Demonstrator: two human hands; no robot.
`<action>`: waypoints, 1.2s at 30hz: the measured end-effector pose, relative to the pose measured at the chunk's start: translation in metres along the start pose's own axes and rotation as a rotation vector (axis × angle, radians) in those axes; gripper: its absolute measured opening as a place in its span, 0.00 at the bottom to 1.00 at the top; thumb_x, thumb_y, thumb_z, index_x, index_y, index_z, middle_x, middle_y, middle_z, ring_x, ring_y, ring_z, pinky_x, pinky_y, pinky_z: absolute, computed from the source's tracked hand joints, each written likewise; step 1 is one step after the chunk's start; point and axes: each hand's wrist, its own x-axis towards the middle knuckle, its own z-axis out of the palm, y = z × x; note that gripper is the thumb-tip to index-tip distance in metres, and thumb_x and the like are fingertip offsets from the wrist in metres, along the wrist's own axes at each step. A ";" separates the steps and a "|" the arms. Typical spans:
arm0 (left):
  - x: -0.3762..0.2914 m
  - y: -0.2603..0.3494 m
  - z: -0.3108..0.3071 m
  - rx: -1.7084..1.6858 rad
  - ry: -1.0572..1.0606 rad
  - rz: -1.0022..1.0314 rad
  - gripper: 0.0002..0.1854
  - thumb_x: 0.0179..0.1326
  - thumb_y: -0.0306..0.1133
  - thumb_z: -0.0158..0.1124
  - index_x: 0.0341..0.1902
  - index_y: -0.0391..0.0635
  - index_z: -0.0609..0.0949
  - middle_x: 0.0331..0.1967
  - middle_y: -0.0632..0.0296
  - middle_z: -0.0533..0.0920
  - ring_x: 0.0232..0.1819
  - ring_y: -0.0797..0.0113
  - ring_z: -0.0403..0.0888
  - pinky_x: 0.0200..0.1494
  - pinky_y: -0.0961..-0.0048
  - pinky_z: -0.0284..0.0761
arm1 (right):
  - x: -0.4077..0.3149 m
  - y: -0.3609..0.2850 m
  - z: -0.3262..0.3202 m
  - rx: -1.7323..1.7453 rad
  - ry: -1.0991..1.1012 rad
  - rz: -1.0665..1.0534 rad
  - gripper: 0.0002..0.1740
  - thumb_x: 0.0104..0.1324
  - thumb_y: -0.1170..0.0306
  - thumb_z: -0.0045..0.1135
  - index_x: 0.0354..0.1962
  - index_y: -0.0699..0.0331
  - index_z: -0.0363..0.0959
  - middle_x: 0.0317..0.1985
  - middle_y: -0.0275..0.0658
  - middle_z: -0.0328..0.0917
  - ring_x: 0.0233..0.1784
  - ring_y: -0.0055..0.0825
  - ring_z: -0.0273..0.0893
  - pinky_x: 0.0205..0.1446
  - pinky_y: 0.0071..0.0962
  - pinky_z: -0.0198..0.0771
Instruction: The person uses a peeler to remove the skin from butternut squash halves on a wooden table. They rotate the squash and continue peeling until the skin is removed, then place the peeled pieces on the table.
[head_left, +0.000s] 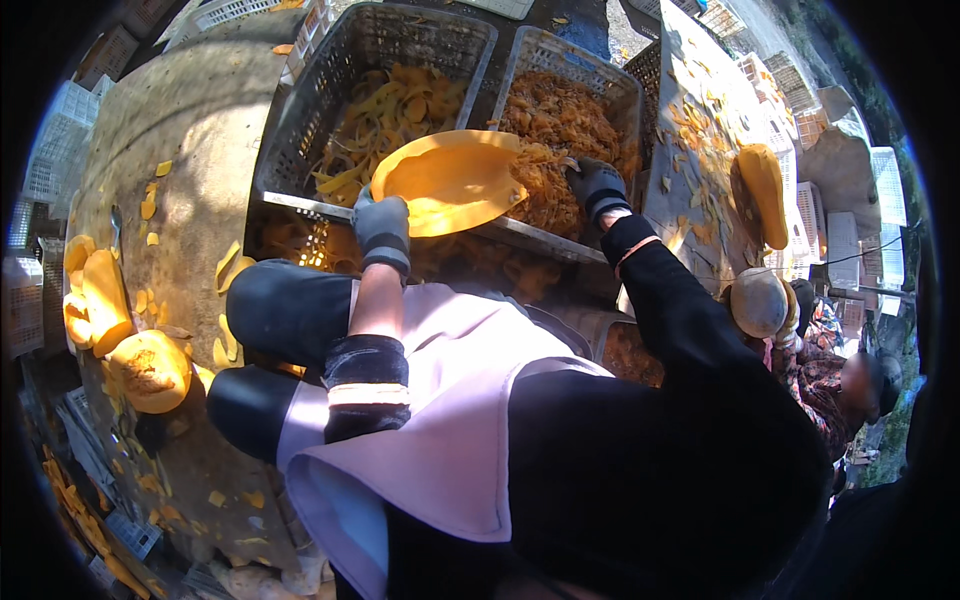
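My left hand (382, 229), in a grey glove, grips the near left end of a hollowed pumpkin half (450, 184). The scooped inner side of this long orange piece faces up, and it is held over the front rims of two crates. My right hand (598, 184), in a dark glove, is closed around a small tool (571, 163), of which only a pale tip shows; its kind cannot be made out. That hand is just right of the pumpkin half, above stringy orange pumpkin pulp (559, 112) in the right crate (634, 97).
Peel strips (397, 112) fill part of the left plastic crate (367, 34). Cut pumpkin pieces (105, 300) and another half (152, 371) lie on the left wooden board (187, 150). A whole peeled squash (763, 195) rests on the right table; a person (825, 382) is beyond.
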 end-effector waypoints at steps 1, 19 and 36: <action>0.002 0.000 0.002 -0.024 -0.004 0.027 0.22 0.48 0.26 0.53 0.51 0.39 0.79 0.40 0.49 0.84 0.43 0.52 0.83 0.49 0.67 0.75 | -0.006 0.024 -0.005 0.050 0.021 0.041 0.23 0.66 0.50 0.50 0.43 0.60 0.79 0.40 0.52 0.80 0.45 0.50 0.78 0.49 0.43 0.72; 0.041 -0.060 -0.002 0.035 -0.010 -0.034 0.21 0.46 0.29 0.63 0.47 0.36 0.80 0.38 0.46 0.84 0.40 0.51 0.83 0.47 0.66 0.76 | -0.016 -0.044 -0.027 0.764 -0.309 0.329 0.24 0.59 0.56 0.61 0.44 0.67 0.80 0.38 0.49 0.83 0.41 0.37 0.83 0.46 0.32 0.75; 0.023 -0.056 -0.005 -0.608 -0.251 -0.277 0.19 0.58 0.28 0.64 0.53 0.38 0.76 0.43 0.58 0.80 0.41 0.62 0.79 0.48 0.66 0.77 | 0.007 -0.167 -0.002 0.416 -0.528 -0.214 0.15 0.57 0.59 0.64 0.37 0.59 0.82 0.32 0.43 0.83 0.34 0.38 0.81 0.41 0.32 0.75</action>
